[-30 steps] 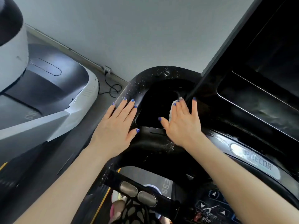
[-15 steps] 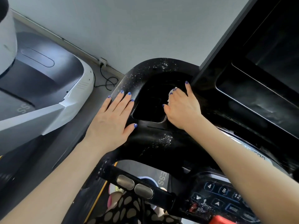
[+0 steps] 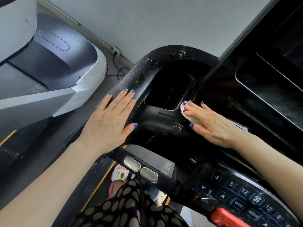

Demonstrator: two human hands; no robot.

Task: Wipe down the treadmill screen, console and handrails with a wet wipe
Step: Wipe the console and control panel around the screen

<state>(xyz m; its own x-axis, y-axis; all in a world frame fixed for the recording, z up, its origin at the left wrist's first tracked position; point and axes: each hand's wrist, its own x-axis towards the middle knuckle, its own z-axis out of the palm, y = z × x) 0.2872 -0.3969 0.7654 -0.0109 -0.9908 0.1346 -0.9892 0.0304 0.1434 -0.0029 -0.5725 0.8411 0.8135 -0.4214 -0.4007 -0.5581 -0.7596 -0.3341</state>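
Pressed flat under the right hand, the wet wipe is being held against the console beside its recessed pocket at frame centre, left hand lying open; speckled patches probably need wiping next.

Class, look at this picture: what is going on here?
A person is cleaning a black treadmill console. The right hand presses a white wet wipe flat against the console beside the cup-holder recess. The left hand rests flat on the console's left edge. White specks remain on the plastic.
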